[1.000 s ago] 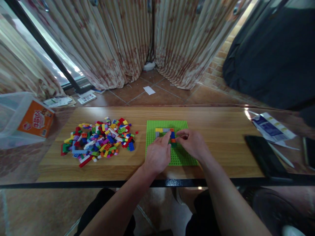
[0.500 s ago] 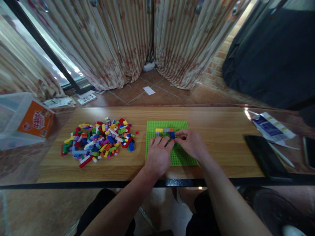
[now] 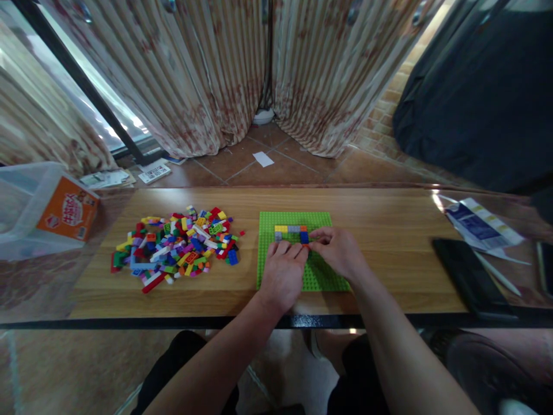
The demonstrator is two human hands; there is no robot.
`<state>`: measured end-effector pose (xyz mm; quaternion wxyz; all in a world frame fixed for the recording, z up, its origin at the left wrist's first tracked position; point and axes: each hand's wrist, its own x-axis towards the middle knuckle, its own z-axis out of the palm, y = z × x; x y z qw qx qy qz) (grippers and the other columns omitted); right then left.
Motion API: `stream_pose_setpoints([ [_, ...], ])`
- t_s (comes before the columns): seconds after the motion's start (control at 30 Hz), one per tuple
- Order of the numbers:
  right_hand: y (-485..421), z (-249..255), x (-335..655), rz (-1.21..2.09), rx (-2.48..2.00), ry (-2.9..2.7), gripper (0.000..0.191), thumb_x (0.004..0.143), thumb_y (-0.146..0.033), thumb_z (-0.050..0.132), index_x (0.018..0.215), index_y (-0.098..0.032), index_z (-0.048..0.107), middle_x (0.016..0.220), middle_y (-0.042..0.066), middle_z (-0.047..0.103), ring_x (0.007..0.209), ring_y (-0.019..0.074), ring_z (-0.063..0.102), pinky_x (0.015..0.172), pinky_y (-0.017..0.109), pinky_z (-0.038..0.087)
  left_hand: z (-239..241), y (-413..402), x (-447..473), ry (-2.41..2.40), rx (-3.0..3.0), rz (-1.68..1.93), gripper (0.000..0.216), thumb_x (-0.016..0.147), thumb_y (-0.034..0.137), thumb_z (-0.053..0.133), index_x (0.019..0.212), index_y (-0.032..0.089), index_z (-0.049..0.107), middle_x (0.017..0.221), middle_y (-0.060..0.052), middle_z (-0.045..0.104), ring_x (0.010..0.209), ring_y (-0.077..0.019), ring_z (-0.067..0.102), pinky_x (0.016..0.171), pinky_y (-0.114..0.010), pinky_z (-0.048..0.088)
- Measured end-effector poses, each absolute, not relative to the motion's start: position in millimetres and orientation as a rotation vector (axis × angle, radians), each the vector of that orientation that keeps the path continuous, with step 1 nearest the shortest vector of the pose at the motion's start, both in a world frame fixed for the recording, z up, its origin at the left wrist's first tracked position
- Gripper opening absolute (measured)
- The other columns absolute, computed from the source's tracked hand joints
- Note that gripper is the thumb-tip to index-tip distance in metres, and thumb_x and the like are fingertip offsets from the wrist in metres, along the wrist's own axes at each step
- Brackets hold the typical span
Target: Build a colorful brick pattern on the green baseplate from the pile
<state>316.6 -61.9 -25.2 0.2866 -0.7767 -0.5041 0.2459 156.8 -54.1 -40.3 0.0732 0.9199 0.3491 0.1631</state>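
A green baseplate [image 3: 320, 219] lies on the wooden table [image 3: 389, 230] in front of me. A short row of yellow, grey, orange and blue bricks [image 3: 291, 231] is stuck on its upper part. My left hand [image 3: 283, 274] rests on the plate with its fingers curled down just below that row. My right hand [image 3: 339, 251] sits beside it, fingertips pinched together at the orange and blue bricks. What lies under the two sets of fingertips is hidden. A heap of loose coloured bricks [image 3: 175, 246] is spread out to the left of the plate.
A clear plastic tub with an orange label [image 3: 41, 210] stands at the table's left end. A black phone [image 3: 470, 276], a pen [image 3: 496, 271] and a printed leaflet [image 3: 481, 225] lie at the right. Curtains [image 3: 216, 75] hang beyond the table; a dark cloth-covered shape [image 3: 475, 104] fills the far right.
My left hand's raised forefinger has come down and its fingers have curled onto the plate below the brick row. My right hand has stayed pinched at the same spot.
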Motion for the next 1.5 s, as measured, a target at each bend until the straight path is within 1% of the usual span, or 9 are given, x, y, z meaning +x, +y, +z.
stream_pose_setpoints([
  [0.2,-59,-27,316,0.729,-2.065,-1.257,0.024,0.069,-0.013,0.066,0.092,-0.017,0.074,0.066,0.000,0.071,0.058,0.0129,0.061,0.056,0.024,0.042,-41,-53,160,1.036,2.749,0.475,0.027,0.097,0.015,0.044,0.114,0.013,0.065,0.110,-0.007,0.070,0.100,-0.0238,0.055,0.091,-0.041,0.042],
  [0.4,-56,-28,315,0.763,-2.101,-1.216,0.026,0.070,-0.010,0.065,0.094,-0.016,0.072,0.065,0.000,0.070,0.057,0.0125,0.060,0.055,0.023,0.040,-43,-53,163,1.033,2.759,0.476,0.027,0.096,0.013,0.045,0.114,0.011,0.065,0.108,-0.008,0.070,0.100,-0.0245,0.055,0.092,-0.041,0.043],
  [0.67,-56,-27,312,0.679,-2.134,-1.300,0.027,0.069,-0.008,0.063,0.094,-0.017,0.071,0.065,-0.001,0.070,0.061,0.0137,0.062,0.060,0.025,0.042,-42,-59,165,1.082,2.791,0.457,0.027,0.095,0.013,0.045,0.113,0.010,0.065,0.111,-0.009,0.068,0.104,-0.0263,0.055,0.102,-0.048,0.039],
  [0.8,-58,-25,310,0.640,-2.154,-1.312,0.029,0.068,-0.008,0.063,0.094,-0.017,0.071,0.067,0.000,0.071,0.063,0.0145,0.064,0.062,0.026,0.043,-47,-62,162,1.090,2.765,0.523,0.029,0.095,0.012,0.045,0.118,0.012,0.063,0.114,-0.009,0.069,0.106,-0.0253,0.056,0.103,-0.049,0.038],
  [0.9,-60,-28,313,0.681,-2.123,-1.285,0.029,0.070,-0.014,0.065,0.097,-0.017,0.070,0.068,0.001,0.072,0.062,0.0153,0.063,0.062,0.027,0.043,-52,-59,157,1.061,2.718,0.621,0.031,0.094,0.013,0.045,0.119,0.016,0.063,0.117,-0.007,0.069,0.106,-0.0247,0.057,0.103,-0.050,0.038],
  [1.07,-60,-33,325,0.585,-2.043,-1.185,0.025,0.074,-0.029,0.062,0.094,-0.017,0.072,0.068,0.002,0.071,0.061,0.0167,0.062,0.061,0.029,0.043,-45,-40,140,1.072,2.503,0.886,0.036,0.091,0.009,0.046,0.122,0.018,0.063,0.121,-0.008,0.069,0.108,-0.0239,0.058,0.098,-0.044,0.045],
  [1.2,-58,-33,328,0.500,-2.044,-1.183,0.029,0.078,-0.034,0.058,0.095,-0.017,0.072,0.071,0.004,0.072,0.063,0.0174,0.063,0.060,0.029,0.043,-34,-23,124,1.246,2.319,1.039,0.035,0.092,0.008,0.042,0.120,0.015,0.063,0.113,-0.010,0.070,0.104,-0.0224,0.062,0.095,-0.040,0.049],
  [1.3,-57,-34,324,0.562,-2.055,-1.259,0.029,0.078,-0.033,0.060,0.099,-0.017,0.071,0.075,0.004,0.074,0.067,0.0176,0.066,0.064,0.029,0.045,-32,-18,120,1.304,2.219,1.009,0.033,0.091,0.008,0.044,0.117,0.015,0.063,0.107,-0.010,0.071,0.101,-0.0212,0.065,0.092,-0.037,0.052],
  [1.5,-56,-34,315,0.626,-2.112,-1.327,0.027,0.076,-0.025,0.065,0.102,-0.017,0.071,0.078,0.003,0.075,0.070,0.0168,0.068,0.066,0.028,0.046,-39,-28,128,1.287,2.181,0.808,0.032,0.088,0.009,0.051,0.117,0.015,0.062,0.112,-0.010,0.069,0.103,-0.0222,0.066,0.093,-0.038,0.054],
])
